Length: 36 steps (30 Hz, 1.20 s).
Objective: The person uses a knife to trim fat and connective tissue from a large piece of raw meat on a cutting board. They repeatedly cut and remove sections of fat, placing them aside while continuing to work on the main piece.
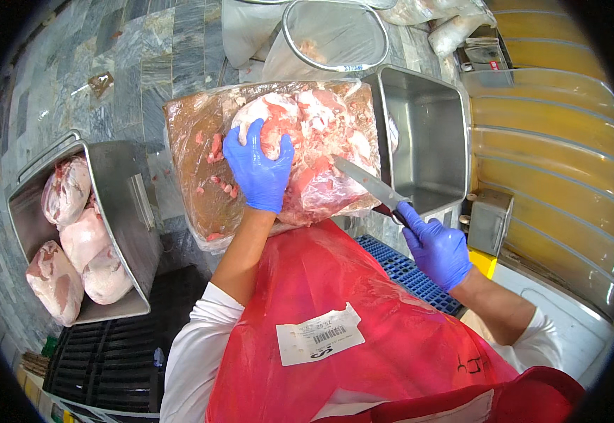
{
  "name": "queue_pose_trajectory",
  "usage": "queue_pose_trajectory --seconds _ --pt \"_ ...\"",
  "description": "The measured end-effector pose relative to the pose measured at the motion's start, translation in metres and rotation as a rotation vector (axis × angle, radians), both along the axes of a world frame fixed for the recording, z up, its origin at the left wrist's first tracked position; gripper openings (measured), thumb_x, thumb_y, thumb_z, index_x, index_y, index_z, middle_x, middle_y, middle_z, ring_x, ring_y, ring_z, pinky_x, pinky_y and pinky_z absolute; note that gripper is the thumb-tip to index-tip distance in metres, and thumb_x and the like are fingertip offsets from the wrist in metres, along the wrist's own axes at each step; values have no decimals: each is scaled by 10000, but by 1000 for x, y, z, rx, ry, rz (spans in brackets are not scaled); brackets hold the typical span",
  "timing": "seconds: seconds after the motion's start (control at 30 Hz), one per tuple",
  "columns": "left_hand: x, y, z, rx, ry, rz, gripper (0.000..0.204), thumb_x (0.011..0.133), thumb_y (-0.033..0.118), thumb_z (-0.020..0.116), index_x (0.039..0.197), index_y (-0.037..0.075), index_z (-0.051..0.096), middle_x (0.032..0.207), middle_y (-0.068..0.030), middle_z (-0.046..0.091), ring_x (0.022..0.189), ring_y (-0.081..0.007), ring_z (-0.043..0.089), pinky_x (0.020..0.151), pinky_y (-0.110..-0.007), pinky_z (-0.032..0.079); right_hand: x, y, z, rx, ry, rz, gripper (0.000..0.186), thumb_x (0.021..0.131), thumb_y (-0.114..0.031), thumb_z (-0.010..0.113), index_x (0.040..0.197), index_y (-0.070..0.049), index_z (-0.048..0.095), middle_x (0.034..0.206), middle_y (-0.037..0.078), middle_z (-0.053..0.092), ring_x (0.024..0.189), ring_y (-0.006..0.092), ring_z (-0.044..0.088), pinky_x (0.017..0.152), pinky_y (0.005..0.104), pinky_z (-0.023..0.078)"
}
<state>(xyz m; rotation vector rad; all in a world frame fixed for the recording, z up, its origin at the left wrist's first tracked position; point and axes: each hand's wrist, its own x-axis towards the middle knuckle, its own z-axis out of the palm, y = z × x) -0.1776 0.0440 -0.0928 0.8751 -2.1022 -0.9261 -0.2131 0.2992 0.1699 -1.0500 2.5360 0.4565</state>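
Observation:
A large cut of raw meat point(324, 187) with white fat and red flesh lies on a brown cutting board point(194, 176) wrapped in clear plastic. My left hand point(259, 169), in a blue glove, presses on the meat's left side with fingers spread and curved over it. My right hand point(435, 250), gloved the same way, is closed round the dark handle of a knife point(370, 181). The blade points up and left, its tip at the meat's right part. Small red scraps point(215, 148) are scattered on the board's left side.
At the left, a metal tub point(127, 211) holds several big pieces of meat point(85, 236). A deep metal tub point(426, 141) adjoins the board's right edge. Beyond the board stands a hoop-rimmed clear bag point(335, 68). Yellowish strip curtains point(546, 141) hang at the right, near a blue plastic pallet point(409, 275).

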Motion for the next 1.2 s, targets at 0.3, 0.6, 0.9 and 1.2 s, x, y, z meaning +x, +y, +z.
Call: queue_pose_trajectory --seconds 0.3,0.6,0.9,1.2 --pt "11 10 -7 -55 -57 64 604 835 368 844 1330 78 655 1344 -266 533 1270 -454 520 1100 -545 431 48 43 -121 -570 -191 -442 590 979 -196 715 1541 -254 547 975 266 736 807 412 740 720 431 604" --pt "16 5 -16 -14 -63 57 618 830 350 849 1336 66 639 1365 -278 498 1287 -461 494 1108 -560 419 -20 57 2 -373 -188 -351 460 960 -171 746 1416 -180 683 916 251 700 796 404 702 725 445 559" --pt "15 8 -12 10 -56 83 611 823 338 854 1333 71 650 1351 -264 527 1275 -451 511 1099 -547 430 -86 -40 94 -97 -197 -28 330 958 -221 716 1283 -176 752 868 238 703 776 433 687 695 474 562" --pt "14 6 -9 28 -31 89 590 812 326 862 1307 76 660 1334 -252 532 1256 -442 522 1088 -535 442 -97 -98 121 89 -268 -168 324 980 -208 712 1297 -151 747 821 244 679 656 383 645 673 411 553"
